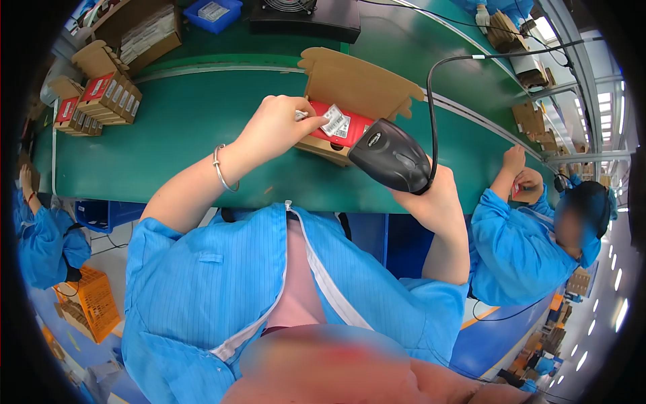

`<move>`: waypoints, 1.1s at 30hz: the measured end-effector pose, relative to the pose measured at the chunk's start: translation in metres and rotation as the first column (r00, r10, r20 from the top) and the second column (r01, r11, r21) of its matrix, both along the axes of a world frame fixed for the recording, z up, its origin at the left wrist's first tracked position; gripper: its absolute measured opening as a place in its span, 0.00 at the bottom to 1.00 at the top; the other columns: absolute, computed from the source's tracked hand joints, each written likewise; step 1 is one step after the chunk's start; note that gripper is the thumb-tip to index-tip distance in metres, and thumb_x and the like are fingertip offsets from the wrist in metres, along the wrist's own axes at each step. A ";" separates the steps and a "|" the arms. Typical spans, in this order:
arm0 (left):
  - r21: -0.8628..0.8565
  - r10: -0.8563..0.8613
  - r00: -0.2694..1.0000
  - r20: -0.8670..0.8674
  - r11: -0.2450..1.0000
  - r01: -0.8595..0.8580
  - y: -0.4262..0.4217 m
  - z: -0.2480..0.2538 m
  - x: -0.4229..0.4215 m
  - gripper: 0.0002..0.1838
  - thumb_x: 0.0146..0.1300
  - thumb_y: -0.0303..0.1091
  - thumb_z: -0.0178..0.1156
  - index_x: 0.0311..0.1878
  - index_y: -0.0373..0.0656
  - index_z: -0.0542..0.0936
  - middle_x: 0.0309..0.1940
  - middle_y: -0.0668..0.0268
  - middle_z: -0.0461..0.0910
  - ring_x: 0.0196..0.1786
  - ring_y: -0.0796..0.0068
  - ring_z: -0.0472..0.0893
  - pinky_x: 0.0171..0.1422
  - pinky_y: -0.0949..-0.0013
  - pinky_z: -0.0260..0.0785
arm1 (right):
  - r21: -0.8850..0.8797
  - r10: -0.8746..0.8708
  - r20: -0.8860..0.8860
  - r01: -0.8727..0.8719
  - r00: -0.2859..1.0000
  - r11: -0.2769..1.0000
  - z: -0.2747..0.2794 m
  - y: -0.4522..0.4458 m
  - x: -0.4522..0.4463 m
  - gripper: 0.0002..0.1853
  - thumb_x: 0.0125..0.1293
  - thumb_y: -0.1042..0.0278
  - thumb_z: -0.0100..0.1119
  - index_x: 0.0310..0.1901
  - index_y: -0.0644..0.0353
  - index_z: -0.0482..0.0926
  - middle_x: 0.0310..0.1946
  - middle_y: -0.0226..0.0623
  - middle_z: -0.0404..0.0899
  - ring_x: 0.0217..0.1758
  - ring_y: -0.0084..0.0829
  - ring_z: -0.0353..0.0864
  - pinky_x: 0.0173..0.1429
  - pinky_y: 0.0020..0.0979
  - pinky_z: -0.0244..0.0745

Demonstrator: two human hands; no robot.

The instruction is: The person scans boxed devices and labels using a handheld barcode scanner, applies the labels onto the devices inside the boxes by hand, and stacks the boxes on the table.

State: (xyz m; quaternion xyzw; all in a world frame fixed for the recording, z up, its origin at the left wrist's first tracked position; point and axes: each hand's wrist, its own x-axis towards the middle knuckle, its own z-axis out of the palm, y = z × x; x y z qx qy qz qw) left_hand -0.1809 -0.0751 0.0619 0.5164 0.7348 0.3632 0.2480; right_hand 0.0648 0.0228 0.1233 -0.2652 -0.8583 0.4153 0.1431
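My left hand (pixel 281 124) pinches a small white barcode label (pixel 334 121) between thumb and fingers. The label lies over a red box (pixel 356 132) that also carries a printed code. That red box sits in an open brown cardboard carton (pixel 360 77), its lid flap standing up at the back. Wrapped around a black barcode scanner (pixel 389 156), my right hand (pixel 434 198) holds it just right of the label, over the carton's right part. The scanner hides that end of the red box. Its cable (pixel 433 101) rises from the grip and runs off to the upper right.
The carton stands on a green worktable (pixel 222 94). Stacks of small boxes (pixel 111 99) are at the left. A blue bin (pixel 212 15) and a larger cardboard box (pixel 138 34) stand at the back. To the right, a co-worker in blue (pixel 518 249) sits at the table.
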 end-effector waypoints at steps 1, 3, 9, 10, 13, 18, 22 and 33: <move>0.103 0.046 0.999 -0.003 0.994 -0.046 -0.003 -0.003 -0.001 0.13 0.59 0.38 0.62 0.39 0.36 0.81 0.16 0.63 0.76 0.20 0.77 0.75 0.26 0.73 0.66 | 0.005 -0.015 0.006 0.015 1.000 1.000 -0.002 0.000 0.001 0.22 0.43 0.77 0.62 0.45 0.65 0.75 0.29 0.45 0.79 0.32 0.35 0.81 0.40 0.30 0.74; 0.161 0.129 0.990 0.054 0.977 -0.136 -0.012 -0.001 -0.005 0.13 0.60 0.35 0.62 0.45 0.38 0.80 0.16 0.69 0.73 0.20 0.85 0.69 0.26 0.77 0.63 | -0.018 -0.038 -0.010 0.038 0.999 0.999 -0.007 -0.002 0.006 0.22 0.43 0.77 0.62 0.45 0.65 0.76 0.31 0.45 0.80 0.34 0.35 0.81 0.42 0.31 0.74; -0.057 -0.117 0.988 0.104 0.991 0.123 -0.047 -0.068 -0.030 0.47 0.43 0.51 0.73 0.63 0.35 0.65 0.28 0.53 0.80 0.28 0.67 0.80 0.39 0.68 0.73 | -0.509 -0.111 -0.415 -0.130 0.903 0.851 -0.049 -0.036 0.032 0.34 0.37 0.77 0.76 0.50 0.67 0.70 0.46 0.43 0.79 0.49 0.31 0.79 0.54 0.34 0.73; 0.083 -0.143 0.989 0.023 0.986 0.141 -0.044 -0.088 -0.022 0.47 0.44 0.54 0.72 0.64 0.37 0.64 0.27 0.51 0.80 0.30 0.56 0.81 0.37 0.63 0.74 | -0.507 -0.066 -0.497 -0.228 0.865 0.831 -0.074 -0.039 0.040 0.42 0.34 0.78 0.78 0.53 0.66 0.64 0.51 0.47 0.75 0.54 0.34 0.76 0.56 0.37 0.72; 0.189 0.044 0.999 0.031 0.981 -0.049 -0.027 -0.097 0.014 0.27 0.54 0.55 0.64 0.44 0.40 0.76 0.30 0.49 0.81 0.34 0.48 0.81 0.39 0.56 0.74 | -0.272 0.141 -0.204 -0.194 0.969 0.942 -0.057 -0.051 0.019 0.31 0.36 0.75 0.77 0.45 0.67 0.73 0.39 0.39 0.80 0.44 0.26 0.79 0.48 0.32 0.74; 0.166 0.083 0.996 0.017 0.982 -0.085 0.008 -0.092 0.045 0.27 0.57 0.52 0.62 0.48 0.38 0.74 0.29 0.48 0.80 0.34 0.46 0.80 0.38 0.53 0.74 | -0.010 0.324 -0.104 -0.327 0.940 0.945 -0.062 -0.053 0.008 0.30 0.42 0.73 0.70 0.51 0.65 0.75 0.43 0.43 0.81 0.45 0.36 0.83 0.49 0.30 0.75; 0.201 -0.076 0.994 0.083 0.978 0.058 0.076 -0.105 0.064 0.28 0.60 0.49 0.58 0.56 0.37 0.69 0.28 0.48 0.80 0.33 0.47 0.80 0.37 0.54 0.73 | -0.130 0.268 -0.081 -0.276 0.960 0.952 -0.065 -0.055 0.004 0.29 0.42 0.73 0.71 0.51 0.64 0.76 0.42 0.41 0.82 0.45 0.32 0.82 0.49 0.29 0.74; 0.308 -0.146 0.973 0.180 0.947 0.085 0.056 -0.105 0.003 0.10 0.62 0.34 0.55 0.39 0.39 0.82 0.38 0.56 0.83 0.43 0.61 0.82 0.50 0.65 0.73 | -0.253 0.038 -0.074 -0.055 0.997 0.966 -0.072 -0.068 -0.024 0.19 0.46 0.73 0.69 0.43 0.62 0.80 0.37 0.40 0.83 0.40 0.29 0.82 0.46 0.30 0.75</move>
